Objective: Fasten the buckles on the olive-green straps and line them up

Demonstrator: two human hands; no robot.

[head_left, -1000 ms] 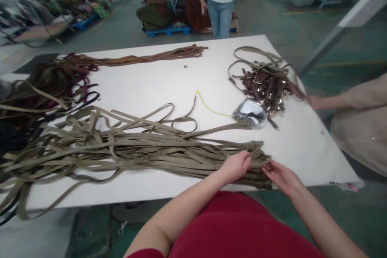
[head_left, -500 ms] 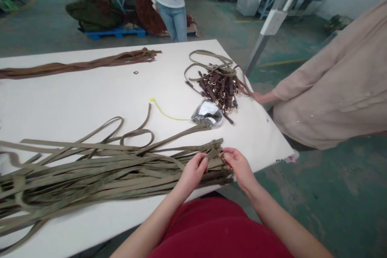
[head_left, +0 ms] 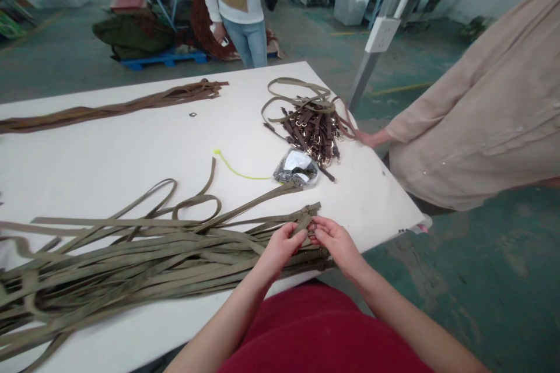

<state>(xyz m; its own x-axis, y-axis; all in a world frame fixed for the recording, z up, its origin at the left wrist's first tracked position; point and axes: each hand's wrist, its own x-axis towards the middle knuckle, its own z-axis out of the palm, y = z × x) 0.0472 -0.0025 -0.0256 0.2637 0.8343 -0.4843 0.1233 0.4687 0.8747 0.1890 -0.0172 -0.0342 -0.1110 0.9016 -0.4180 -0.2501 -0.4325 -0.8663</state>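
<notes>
A long bundle of olive-green straps [head_left: 144, 256] lies along the near edge of the white table [head_left: 109, 157]. Its right-hand ends are under my hands. My left hand [head_left: 282, 245] is closed, pinching the end of one olive strap [head_left: 305, 218]. My right hand [head_left: 332, 239] is closed on the same strap end from the right, fingertips almost touching those of the left. Both forearms reach in from below over my red top.
A pile of dark brown buckled straps [head_left: 312, 125], a clear plastic bag [head_left: 296, 168], a yellow cord [head_left: 238, 170] and a brown strap bundle [head_left: 114, 106] lie farther back. A person in a beige coat [head_left: 476, 111] touches the table's right edge. Another person [head_left: 236, 0] stands behind.
The view swung right, then settled. My hands came together on one strap end and lifted it slightly off the bundle.
</notes>
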